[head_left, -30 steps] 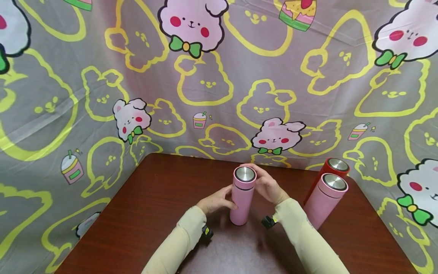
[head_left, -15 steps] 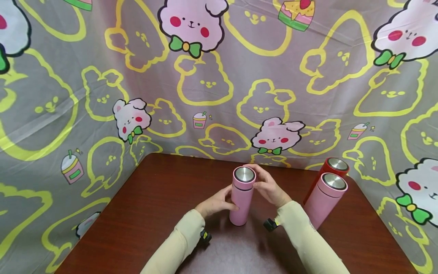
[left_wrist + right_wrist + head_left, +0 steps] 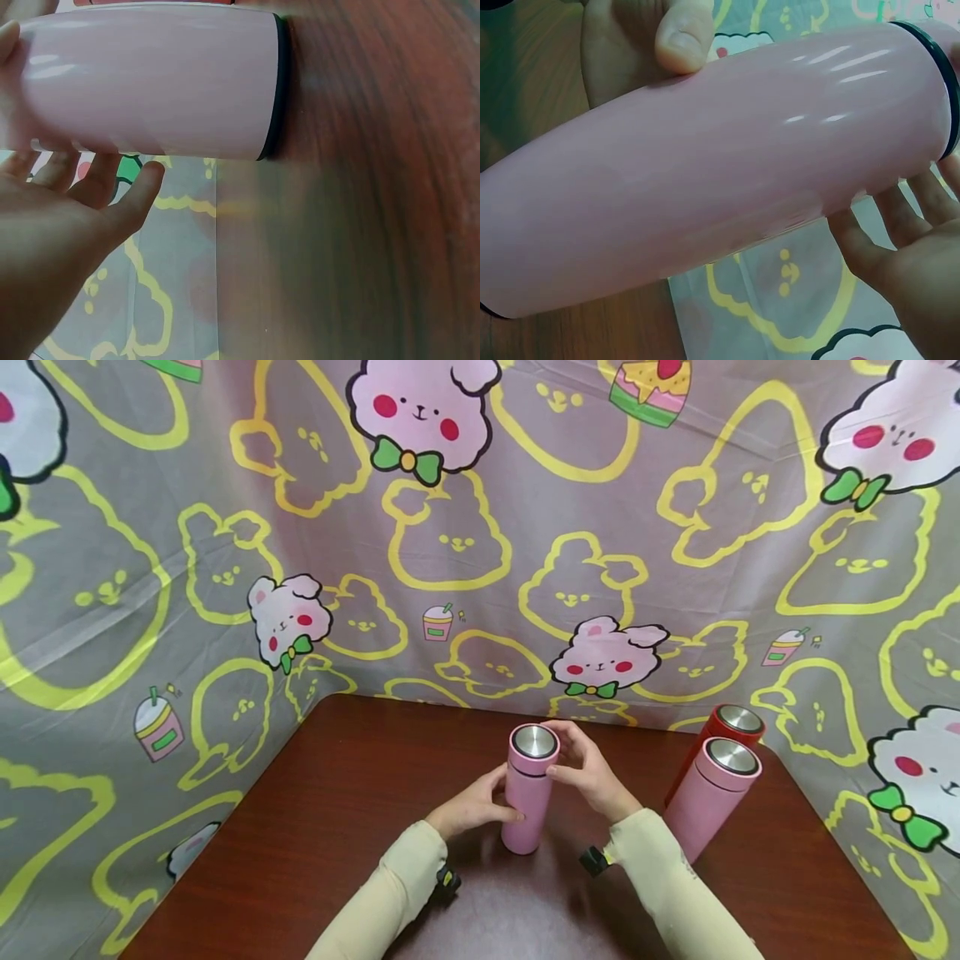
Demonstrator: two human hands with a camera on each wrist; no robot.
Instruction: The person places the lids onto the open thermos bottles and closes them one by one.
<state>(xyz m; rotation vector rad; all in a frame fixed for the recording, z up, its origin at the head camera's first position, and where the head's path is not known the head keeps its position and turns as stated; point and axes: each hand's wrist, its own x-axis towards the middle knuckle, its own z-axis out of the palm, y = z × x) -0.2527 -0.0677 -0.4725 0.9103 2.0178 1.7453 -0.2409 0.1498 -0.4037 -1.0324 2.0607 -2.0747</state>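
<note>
A slim pink thermos bottle [image 3: 527, 810] with a steel-topped lid [image 3: 535, 742] stands upright near the middle of the table. My left hand [image 3: 467, 806] grips its body from the left, thumb across the front and the other fingers behind. From the right, my right hand [image 3: 594, 779] holds the lid end, with the thumb at the seam below the lid and fingers around the far side. In the left wrist view, the dark base ring of the thermos bottle [image 3: 150, 82] shows. The black lid seam crosses the right wrist view, beside the right fingers [image 3: 855, 244].
A wider pink thermos bottle [image 3: 708, 806] stands to the right, close to my right forearm. Behind it is a red thermos bottle [image 3: 705, 743], partly hidden. The brown wooden table [image 3: 345, 777] meets a cartoon-patterned curtain [image 3: 465, 610] at the back and sides.
My right hand has turned slightly at the lid, its thumb coming round toward the front. Both wrists have shifted a little outward, and the slim bottle has edged slightly left.
</note>
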